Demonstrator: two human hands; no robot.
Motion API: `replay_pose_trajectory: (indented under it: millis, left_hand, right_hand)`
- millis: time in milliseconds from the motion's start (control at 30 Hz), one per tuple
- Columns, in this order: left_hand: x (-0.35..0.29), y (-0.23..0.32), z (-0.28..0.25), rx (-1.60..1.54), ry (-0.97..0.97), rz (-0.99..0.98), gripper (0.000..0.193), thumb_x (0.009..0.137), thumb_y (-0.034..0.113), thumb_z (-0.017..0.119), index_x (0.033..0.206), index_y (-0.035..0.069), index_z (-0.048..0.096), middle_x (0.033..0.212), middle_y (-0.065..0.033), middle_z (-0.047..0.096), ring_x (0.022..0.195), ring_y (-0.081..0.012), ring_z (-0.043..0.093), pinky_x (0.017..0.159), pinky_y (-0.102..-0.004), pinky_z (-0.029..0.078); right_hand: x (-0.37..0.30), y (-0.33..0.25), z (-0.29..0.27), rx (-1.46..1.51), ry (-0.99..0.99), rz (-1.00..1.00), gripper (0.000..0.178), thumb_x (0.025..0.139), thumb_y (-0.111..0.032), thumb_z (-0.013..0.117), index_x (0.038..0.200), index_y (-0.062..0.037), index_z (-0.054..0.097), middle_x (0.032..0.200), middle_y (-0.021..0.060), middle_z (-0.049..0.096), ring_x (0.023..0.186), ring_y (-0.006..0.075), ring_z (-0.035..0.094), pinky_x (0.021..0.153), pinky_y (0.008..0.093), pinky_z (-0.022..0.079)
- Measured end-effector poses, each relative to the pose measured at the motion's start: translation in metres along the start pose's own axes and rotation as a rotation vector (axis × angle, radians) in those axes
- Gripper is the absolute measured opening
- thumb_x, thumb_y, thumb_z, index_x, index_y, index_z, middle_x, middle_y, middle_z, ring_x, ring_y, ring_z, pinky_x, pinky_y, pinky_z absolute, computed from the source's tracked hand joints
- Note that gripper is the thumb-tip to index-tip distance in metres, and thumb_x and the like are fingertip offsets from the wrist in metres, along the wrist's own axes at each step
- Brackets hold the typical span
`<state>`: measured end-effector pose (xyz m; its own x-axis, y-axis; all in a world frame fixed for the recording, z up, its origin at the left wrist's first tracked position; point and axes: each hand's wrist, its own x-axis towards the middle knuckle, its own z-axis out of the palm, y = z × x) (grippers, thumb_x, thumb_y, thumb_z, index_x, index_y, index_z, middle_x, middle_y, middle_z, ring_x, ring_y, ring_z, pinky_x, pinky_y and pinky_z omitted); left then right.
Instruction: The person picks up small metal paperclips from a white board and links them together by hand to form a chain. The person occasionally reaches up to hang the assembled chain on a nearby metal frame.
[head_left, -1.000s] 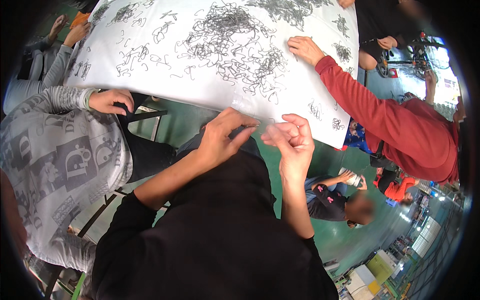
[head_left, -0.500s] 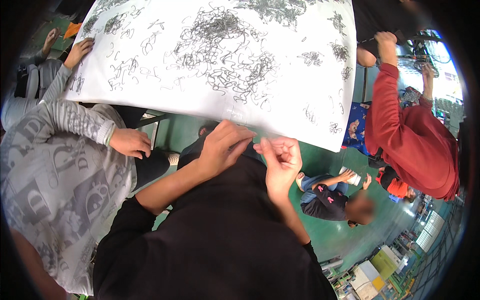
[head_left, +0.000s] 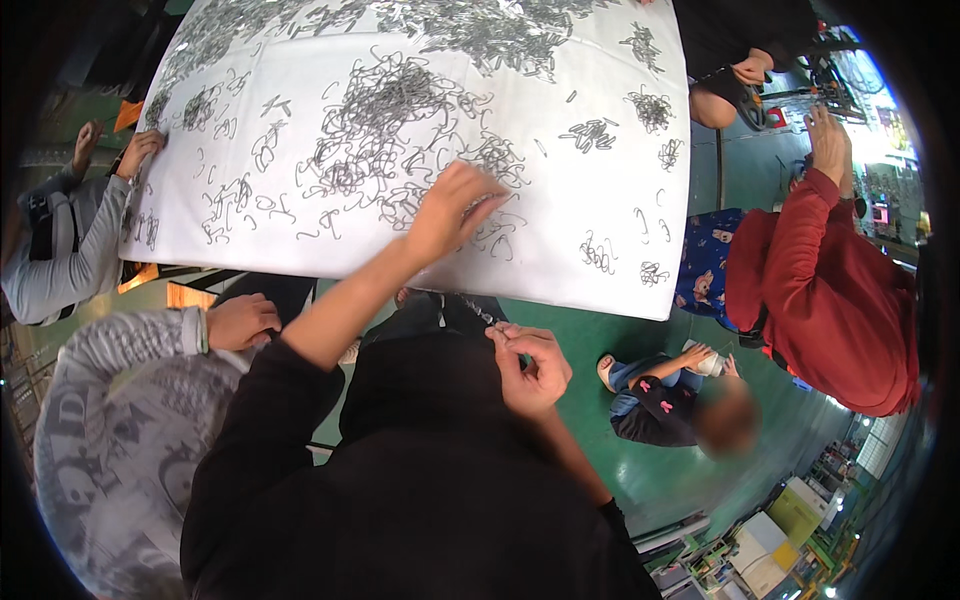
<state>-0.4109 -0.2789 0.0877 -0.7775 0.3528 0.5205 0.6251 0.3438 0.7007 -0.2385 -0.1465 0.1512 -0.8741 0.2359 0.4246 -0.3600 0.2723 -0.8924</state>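
Wire hooks [head_left: 400,110] in heaps on the table [head_left: 600,180], people along its left and right edges.

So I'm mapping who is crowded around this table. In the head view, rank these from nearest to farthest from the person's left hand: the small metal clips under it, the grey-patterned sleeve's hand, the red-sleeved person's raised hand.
1. Small metal clips: on the white table sheet, right under the left hand.
2. Grey-patterned sleeve's hand: lower left, below the table edge.
3. Red-sleeved person's raised hand: far right, beyond the table.
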Motion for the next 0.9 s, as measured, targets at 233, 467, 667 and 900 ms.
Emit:
replay_pose_trajectory:
  millis: [233,467,667,900]
  left_hand:
    - [0.081,-0.087,0.082,0.249,-0.325,0.028,0.015,0.081,0.016,0.071,0.093,0.007,0.067,0.096,-0.0051,0.065,0.097,-0.0256,0.057,0.086,-0.0375,0.048]
    - [0.093,-0.088,0.089,0.438,-0.414,0.044,0.016,0.085,0.017,0.068,0.096,0.007,0.063,0.094,-0.0063,0.064,0.098,-0.0255,0.058,0.085,-0.0382,0.048]
    - [0.039,-0.012,0.018,-0.075,-0.145,-0.548,0.013,0.091,0.010,0.063,0.101,0.003,0.061,0.086,-0.0080,0.067,0.080,-0.0188,0.064,0.071,-0.0317,0.051]
    - [-0.036,0.090,-0.057,-0.719,-0.158,-0.939,0.019,0.091,0.005,0.064,0.109,-0.002,0.065,0.089,-0.0022,0.067,0.077,-0.0072,0.059,0.071,-0.0220,0.049]
  right_hand:
    - [0.008,0.001,-0.002,-0.109,-0.035,-0.032,0.024,0.075,0.010,0.075,0.088,-0.0019,0.059,0.084,0.0124,0.070,0.075,0.0190,0.071,0.066,0.0277,0.058]
    - [0.006,-0.002,0.000,-0.098,-0.071,0.002,0.024,0.074,0.012,0.074,0.087,-0.0006,0.058,0.083,0.0139,0.069,0.077,0.0221,0.071,0.069,0.0296,0.058]
    - [0.000,0.001,0.005,-0.067,-0.032,0.048,0.021,0.076,0.013,0.072,0.084,0.0008,0.058,0.082,0.0141,0.069,0.077,0.0221,0.070,0.072,0.0317,0.057]
    - [-0.004,0.005,0.016,-0.040,-0.017,0.059,0.016,0.078,0.009,0.072,0.085,0.0003,0.060,0.083,0.0141,0.068,0.075,0.0219,0.069,0.066,0.0287,0.056]
